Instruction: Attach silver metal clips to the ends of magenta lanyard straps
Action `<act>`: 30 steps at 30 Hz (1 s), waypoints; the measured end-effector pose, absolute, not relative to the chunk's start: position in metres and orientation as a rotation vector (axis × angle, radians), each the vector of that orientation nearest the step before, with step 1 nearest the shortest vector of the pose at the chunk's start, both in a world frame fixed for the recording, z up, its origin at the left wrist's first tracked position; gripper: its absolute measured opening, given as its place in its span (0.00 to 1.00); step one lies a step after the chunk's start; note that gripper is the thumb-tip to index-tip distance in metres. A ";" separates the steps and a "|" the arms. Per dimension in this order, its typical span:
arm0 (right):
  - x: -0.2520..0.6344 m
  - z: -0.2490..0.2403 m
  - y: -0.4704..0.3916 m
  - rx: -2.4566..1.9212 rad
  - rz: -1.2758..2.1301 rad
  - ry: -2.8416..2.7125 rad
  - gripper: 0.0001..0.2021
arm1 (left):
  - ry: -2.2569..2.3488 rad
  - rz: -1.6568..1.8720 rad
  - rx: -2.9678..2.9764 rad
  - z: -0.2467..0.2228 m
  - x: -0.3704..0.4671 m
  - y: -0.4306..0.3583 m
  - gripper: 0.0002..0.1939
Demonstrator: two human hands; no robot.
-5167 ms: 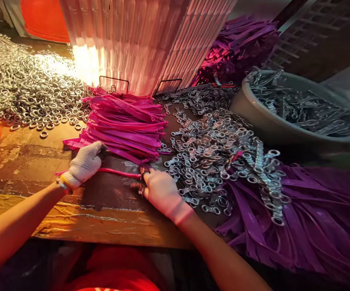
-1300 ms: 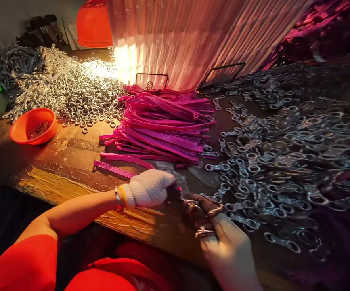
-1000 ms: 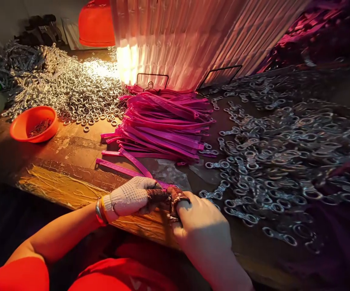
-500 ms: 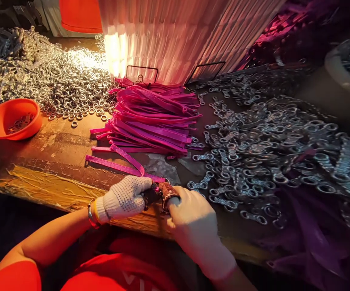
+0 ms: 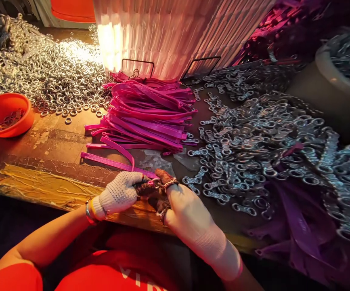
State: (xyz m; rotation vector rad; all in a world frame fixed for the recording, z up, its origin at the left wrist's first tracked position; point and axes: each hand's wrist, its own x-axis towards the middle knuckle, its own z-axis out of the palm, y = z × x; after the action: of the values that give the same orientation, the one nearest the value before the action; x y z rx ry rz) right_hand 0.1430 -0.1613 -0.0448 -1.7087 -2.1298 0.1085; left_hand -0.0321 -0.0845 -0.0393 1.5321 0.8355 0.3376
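My left hand, in a white dotted glove with dark fingertip covers, pinches a pink strap close to its end. The strap bends over the back of that hand, and its pink tip shows at the fingertips beside a small metal link. My right hand, gloved in white with brown finger covers, reaches in from the right. Its index finger lies against or just above the link, with the thumb apart below; its other fingers are hidden. Another pink strap lies behind the hands.
Pink straps are heaped mid-table before a corrugated panel. Metal rings cover the left back, near an orange bowl. Double-ringed metal links spread at right, below a grey bucket. Purple straps lie front right.
My right thumb and index finger have moved apart from their earlier pinch, exposing the metal link at my left fingertips. The whole view has shifted slightly.
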 end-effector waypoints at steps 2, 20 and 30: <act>0.143 -0.042 -0.161 -1.835 0.090 -2.234 0.22 | 0.859 0.331 1.682 -0.041 -0.034 -0.089 0.14; 0.136 -0.057 -0.171 -1.964 0.012 -2.499 0.04 | 1.116 0.256 2.082 -0.025 -0.072 -0.076 0.10; 0.226 -0.074 -0.157 -2.120 -0.328 -2.307 0.09 | 0.699 0.272 0.384 -0.048 -0.039 -0.081 0.31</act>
State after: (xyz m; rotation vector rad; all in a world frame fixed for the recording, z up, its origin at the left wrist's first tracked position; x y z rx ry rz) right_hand 0.2263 -0.1571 -0.0743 -2.1196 -2.3067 -0.3284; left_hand -0.0390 -0.0809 -0.0484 0.3842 0.6991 0.2724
